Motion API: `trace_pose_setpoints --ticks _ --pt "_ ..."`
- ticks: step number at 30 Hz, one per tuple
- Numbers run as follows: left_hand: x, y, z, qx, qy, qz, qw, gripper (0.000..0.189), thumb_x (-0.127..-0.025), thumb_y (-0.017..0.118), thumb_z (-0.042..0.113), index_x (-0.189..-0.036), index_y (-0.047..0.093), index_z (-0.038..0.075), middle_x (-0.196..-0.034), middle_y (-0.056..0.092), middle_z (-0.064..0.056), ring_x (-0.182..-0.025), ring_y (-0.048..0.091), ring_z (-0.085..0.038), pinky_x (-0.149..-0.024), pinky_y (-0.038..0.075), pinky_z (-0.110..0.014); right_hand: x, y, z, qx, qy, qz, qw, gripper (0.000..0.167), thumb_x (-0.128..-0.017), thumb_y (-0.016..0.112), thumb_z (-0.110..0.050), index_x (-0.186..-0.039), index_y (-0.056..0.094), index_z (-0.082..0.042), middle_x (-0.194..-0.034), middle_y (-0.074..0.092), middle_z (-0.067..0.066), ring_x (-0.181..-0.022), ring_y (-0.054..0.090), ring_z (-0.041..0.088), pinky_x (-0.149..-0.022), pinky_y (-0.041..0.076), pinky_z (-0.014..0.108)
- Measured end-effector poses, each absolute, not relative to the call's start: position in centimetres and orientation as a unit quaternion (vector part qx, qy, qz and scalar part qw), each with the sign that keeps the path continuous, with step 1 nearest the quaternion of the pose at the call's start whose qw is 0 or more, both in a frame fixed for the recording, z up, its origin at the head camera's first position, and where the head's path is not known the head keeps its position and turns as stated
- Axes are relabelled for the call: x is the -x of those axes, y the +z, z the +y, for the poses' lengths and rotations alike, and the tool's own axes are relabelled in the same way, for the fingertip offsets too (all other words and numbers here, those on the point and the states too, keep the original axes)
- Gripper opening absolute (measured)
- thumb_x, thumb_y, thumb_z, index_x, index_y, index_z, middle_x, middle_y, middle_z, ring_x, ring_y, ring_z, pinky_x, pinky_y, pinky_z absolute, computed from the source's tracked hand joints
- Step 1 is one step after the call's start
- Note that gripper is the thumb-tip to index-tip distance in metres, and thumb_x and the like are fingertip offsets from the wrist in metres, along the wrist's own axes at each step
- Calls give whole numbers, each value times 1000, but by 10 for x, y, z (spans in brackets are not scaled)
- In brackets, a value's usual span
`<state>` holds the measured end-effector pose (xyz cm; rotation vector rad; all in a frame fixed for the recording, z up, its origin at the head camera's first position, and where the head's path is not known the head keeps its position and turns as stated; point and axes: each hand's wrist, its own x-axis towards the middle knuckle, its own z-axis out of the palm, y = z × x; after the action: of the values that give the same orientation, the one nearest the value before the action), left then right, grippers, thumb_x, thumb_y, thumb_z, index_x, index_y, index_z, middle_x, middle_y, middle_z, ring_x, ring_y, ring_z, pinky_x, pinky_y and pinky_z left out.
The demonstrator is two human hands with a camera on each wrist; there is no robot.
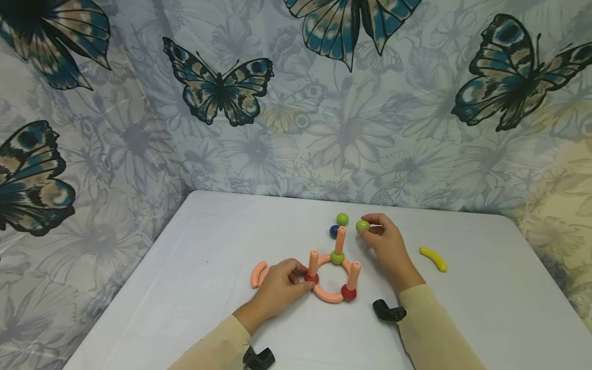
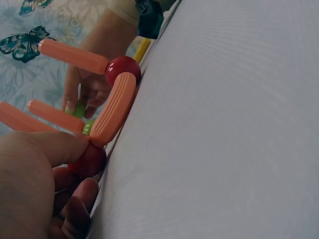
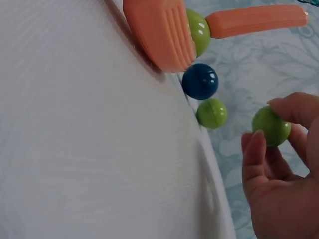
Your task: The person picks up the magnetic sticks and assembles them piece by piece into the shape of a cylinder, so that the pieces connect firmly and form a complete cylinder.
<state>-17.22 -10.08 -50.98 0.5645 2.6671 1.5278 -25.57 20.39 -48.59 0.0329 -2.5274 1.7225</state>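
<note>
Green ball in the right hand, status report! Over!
Right hand: pinching green ball. Left hand: holding peach ring by one red ball. Blue ball and another green ball close by, maybe in the way.

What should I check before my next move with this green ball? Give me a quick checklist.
1. Right hand gripping the green ball: ok, pinched.
2. Left hand on the ring: ok, it holds the red ball at the ring's left.
3. Three orange sticks in place: ok, all stand up from the ring.
4. Stick tops capped: not ok, all three are bare.
5. Ring joints tight: cannot tell, some are covered.
6. Blue ball and loose green ball at hand: ok, on the table beyond the ring.
</note>
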Motion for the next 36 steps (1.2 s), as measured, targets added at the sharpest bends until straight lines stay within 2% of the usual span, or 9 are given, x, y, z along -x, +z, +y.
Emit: trace_pose_setpoints --ticks 10,18,22,32,36 --pt "172 -509 -101 -179 488 854 12 16 -96 87 18 -107 76 19 -88 64 7 -72 59 -9 -62 49 -27 239 -447 197 -67 614 -783 78 48 -106 76 -24 -147 61 -3 -136 64 14 -116 59 24 -87 55 22" --pt "172 -510 -101 -193 490 850 -2 16 -95 88 18 -106 76 15 -88 64 5 -72 59 -9 -63 49 -27 223 -422 180 -127 582 -797 100 37 -105 77 -18 -137 68 -3 -133 64 9 -115 60 26 -91 52 24" --pt "173 -511 -101 -197 490 849 -7 16 -95 88 18 -106 76 15 -88 64 5 -71 59 -8 -62 49 -27 219 -418 176 -160 576 -795 101 35 -104 78 -12 -135 68 0 -130 66 9 -113 61 27 -91 52 25" --pt "172 -511 -102 -195 489 851 -1 16 -96 87 17 -106 75 17 -88 64 7 -71 59 -8 -62 49 -27 218 -419 172 -186 579 -790 75 31 -101 78 -4 -131 71 -5 -127 68 8 -109 64 29 -88 55 28" --pt "172 -510 -102 -193 489 851 2 16 -96 87 18 -106 75 17 -88 64 8 -71 59 -8 -62 49 -27 219 -422 171 -191 570 -796 69 31 -101 79 -7 -132 72 -7 -128 70 6 -109 63 28 -88 55 31"
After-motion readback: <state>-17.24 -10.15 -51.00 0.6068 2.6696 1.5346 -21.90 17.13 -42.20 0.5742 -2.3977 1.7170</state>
